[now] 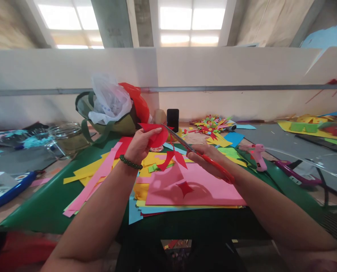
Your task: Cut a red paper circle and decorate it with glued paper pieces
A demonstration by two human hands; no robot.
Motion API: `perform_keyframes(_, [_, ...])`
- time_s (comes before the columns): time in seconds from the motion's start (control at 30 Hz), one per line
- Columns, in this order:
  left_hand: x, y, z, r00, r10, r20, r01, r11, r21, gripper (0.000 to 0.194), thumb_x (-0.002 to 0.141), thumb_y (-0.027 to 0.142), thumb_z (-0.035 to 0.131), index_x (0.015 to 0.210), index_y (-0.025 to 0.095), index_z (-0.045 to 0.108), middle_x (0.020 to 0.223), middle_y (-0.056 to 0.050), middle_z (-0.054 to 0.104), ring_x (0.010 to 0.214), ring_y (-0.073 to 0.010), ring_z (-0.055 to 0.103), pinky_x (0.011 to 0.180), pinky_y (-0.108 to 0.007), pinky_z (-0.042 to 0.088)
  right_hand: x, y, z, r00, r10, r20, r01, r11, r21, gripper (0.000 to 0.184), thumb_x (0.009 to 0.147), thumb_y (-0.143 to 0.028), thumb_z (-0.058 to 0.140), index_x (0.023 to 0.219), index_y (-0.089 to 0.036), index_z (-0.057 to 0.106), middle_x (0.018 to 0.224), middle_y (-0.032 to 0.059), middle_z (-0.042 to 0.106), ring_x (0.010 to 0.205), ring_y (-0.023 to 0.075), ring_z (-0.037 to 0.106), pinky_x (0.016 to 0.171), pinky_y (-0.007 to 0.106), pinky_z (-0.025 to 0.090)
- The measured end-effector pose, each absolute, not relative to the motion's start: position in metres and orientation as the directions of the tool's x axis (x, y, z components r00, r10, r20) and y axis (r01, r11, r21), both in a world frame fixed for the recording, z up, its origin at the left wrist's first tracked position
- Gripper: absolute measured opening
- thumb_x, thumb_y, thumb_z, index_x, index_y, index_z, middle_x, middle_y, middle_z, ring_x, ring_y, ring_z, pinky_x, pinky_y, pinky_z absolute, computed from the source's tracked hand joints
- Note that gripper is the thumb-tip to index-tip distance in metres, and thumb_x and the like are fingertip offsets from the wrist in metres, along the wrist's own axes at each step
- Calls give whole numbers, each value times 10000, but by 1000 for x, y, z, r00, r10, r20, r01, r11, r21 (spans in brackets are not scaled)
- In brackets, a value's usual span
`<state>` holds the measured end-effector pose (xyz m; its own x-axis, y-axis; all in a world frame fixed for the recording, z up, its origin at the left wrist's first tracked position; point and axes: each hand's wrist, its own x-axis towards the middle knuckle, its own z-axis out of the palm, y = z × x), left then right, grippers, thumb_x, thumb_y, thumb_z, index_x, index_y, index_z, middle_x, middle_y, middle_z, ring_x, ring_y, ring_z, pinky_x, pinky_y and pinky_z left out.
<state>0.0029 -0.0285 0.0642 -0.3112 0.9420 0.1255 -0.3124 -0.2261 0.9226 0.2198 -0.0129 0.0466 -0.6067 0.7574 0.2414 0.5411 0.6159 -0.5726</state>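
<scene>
Above the surface (pixel 40 206), toward its far edge, the left hand (pixel 140 146) pinches red paper (pixel 159 141) in its grip, ahead and left of the right hand (pixel 208 155), whose grip holds scissors (pixel 185 144), long axis slanting toward that paper.

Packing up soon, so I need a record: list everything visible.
paper piece: one, red, left hand
scissors: one, red-handled, right hand
cuttings: count unclear, red, below scissors
paper stack: one, pink uppermost, centre
star-shaped scrap: one, red, on stack
paper strips: several, pink and yellow, left
device: one, black, far centre
handled bag: one, olive, beyond left hand
plastic: one, white, in bag
bundle: one, red, beside plastic
scrap pile: one, multicoloured, beyond right hand
glue gun: one, pink, right
unclear items: two, blue far left, purple far right
table cover: one, green, beneath
windows: two, bright, top
bracelet: one, green, left wrist
left hand: one, holding paper piece
right hand: one, holding scissors
</scene>
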Motion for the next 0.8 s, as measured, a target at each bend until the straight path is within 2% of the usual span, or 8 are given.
perform_keyframes(0.2, [-2,-28,65,-287,948,135,-295,-221,929,102,605,119,775,641,121,680,623,-19,697,569,-117,644,554,-199,515,220,-16,50,-606,761,234,544,610,-575,497,849,-653,403,671,-196,480,631,-15,438,589,127,388,530,261,290])
perform_keyframes(0.37, [-9,-26,67,-297,943,150,-266,-233,935,114,578,120,775,649,120,686,642,-32,708,604,-140,663,598,-228,543,221,-15,47,-601,751,273,516,626,-584,519,856,-660,416,707,-184,557,636,-3,479,598,134,424,532,263,305])
perform_keyframes(0.5, [-28,-25,77,-474,854,213,-295,-382,876,129,608,135,742,674,185,643,660,9,697,642,-136,667,557,-202,537,219,-7,39,-519,753,405,358,621,-697,534,851,-692,427,795,-182,577,574,-21,461,523,120,419,485,252,324])
perform_keyframes(0.6, [-34,-24,81,-552,797,245,-275,-452,849,165,604,130,721,669,217,597,648,36,675,639,-125,655,537,-183,524,216,-2,38,-411,804,431,213,544,-811,549,823,-724,460,807,-184,556,522,-47,435,434,99,405,420,235,328])
perform_keyframes(0.67, [-23,-26,76,-454,847,277,-226,-411,883,191,577,140,736,696,205,601,656,33,673,618,-124,644,550,-196,522,214,0,38,-351,827,440,167,517,-839,533,801,-713,513,795,-182,557,520,-47,458,409,92,423,401,227,342])
perform_keyframes(0.8, [23,-33,49,-28,969,247,-69,-248,966,234,544,158,769,724,169,619,679,7,674,608,-128,618,581,-227,503,212,2,35,-348,837,422,184,502,-845,477,754,-634,617,871,-172,607,541,-40,509,420,101,446,411,234,357])
